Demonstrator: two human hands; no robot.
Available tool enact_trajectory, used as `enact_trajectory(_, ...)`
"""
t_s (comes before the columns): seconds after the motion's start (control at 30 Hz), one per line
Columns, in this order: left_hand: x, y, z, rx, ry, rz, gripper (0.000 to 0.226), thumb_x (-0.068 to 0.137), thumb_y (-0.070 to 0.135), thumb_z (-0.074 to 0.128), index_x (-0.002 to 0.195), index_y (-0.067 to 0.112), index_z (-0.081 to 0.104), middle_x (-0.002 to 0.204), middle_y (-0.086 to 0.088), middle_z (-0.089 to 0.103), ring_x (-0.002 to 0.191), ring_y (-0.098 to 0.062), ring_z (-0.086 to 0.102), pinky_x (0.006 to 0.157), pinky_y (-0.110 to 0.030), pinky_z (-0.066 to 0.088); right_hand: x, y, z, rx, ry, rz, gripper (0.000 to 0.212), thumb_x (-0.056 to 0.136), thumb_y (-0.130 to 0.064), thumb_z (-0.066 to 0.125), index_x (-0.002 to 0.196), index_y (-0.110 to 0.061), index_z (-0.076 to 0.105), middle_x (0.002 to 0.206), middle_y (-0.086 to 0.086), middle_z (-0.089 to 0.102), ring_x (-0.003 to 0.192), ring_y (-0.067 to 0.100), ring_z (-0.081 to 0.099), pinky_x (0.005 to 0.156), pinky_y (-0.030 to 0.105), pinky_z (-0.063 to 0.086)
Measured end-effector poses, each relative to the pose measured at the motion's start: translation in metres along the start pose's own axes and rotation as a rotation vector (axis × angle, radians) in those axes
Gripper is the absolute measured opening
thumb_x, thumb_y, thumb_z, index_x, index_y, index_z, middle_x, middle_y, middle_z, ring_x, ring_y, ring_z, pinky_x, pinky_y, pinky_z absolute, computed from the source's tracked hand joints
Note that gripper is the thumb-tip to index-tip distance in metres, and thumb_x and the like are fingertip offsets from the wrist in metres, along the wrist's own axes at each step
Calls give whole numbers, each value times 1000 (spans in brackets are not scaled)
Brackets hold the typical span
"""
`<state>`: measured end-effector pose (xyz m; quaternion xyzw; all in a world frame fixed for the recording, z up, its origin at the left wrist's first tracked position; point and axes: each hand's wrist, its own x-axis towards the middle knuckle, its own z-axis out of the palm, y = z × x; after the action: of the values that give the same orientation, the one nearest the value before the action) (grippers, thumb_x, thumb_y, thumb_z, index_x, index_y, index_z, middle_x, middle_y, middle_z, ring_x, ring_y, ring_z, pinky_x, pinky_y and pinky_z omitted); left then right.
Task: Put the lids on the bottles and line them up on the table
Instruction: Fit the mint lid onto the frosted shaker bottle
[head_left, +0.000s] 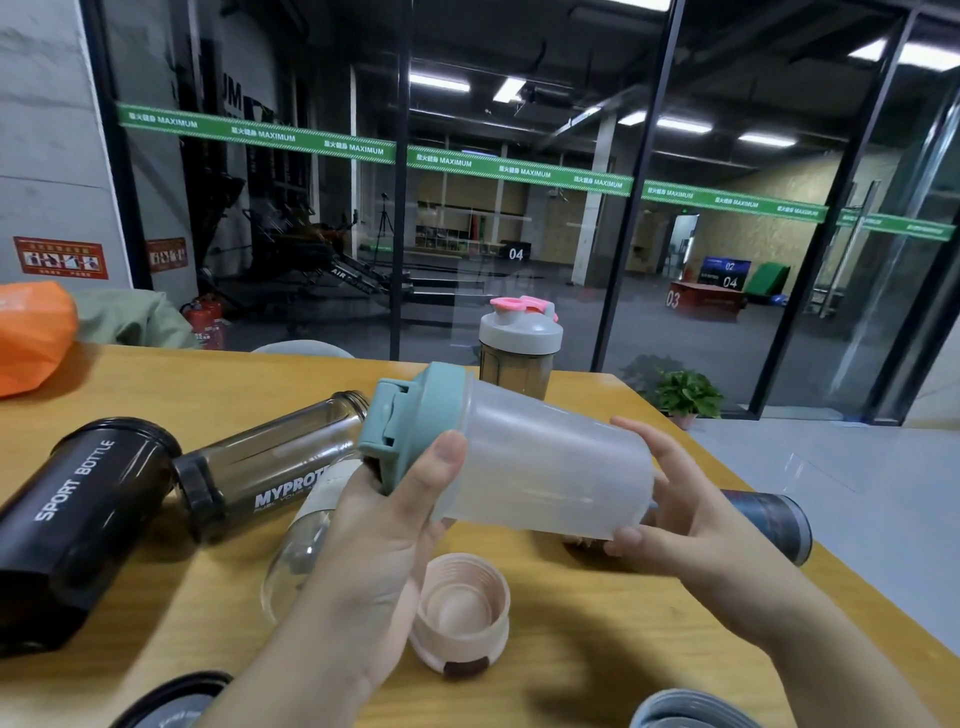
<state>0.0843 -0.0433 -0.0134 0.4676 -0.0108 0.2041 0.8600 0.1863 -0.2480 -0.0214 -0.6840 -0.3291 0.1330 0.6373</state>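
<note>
Both hands, left hand (395, 514) and right hand (670, 525), gripped the teal-lidded bottle (540, 467); one capped bottle (519, 353) stood at the table's (623, 649) far edge, several apparently lidless.

Both forearms reach in from below. Left hand (384, 525) curls its grip with the thumb up on top; right hand (670, 512) cups from the side, fingers spread.

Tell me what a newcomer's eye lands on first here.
First, the frosted bottle with its teal lid, held sideways at centre by both hands: left hand, right hand. Next, the black SPORT BOTTLE lying at left, and the pink-capped bottle upright at the table's far edge.
</note>
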Motion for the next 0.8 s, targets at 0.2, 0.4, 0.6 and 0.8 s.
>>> enact_trajectory(0.2,-1,-1,-2,70,-11,-5,94,28,55,89,112,21,67,110,-4,73,101,-19,68,97,-44,45,6,2,1,15,15,80,100,39,-68,78,122,-17,57,79,15,59,51,16,52,53,23,46)
enact_trajectory(0.4,-2,-3,0,94,-34,-2,76,41,39,86,111,18,67,110,-7,72,100,-22,69,95,-45,47,15,-1,5,46,3,275,80,62,-68,40,105,-4,62,50,21,54,28,15,38,32,17,30)
enact_trajectory(0.6,-2,-3,0,104,-16,4,64,47,38,76,108,20,68,109,-6,73,98,-19,69,92,-42,49,-4,7,10,11,-66,271,70,92,-58,8,99,-10,59,51,14,62,33,18,51,36,20,34)
enact_trajectory(0.8,-1,-2,-2,110,21,-2,69,48,41,76,112,19,66,107,-3,73,98,-17,69,97,-46,47,0,-2,7,-158,2,99,93,43,-53,86,124,-48,40,101,-23,66,89,12,69,68,25,56)
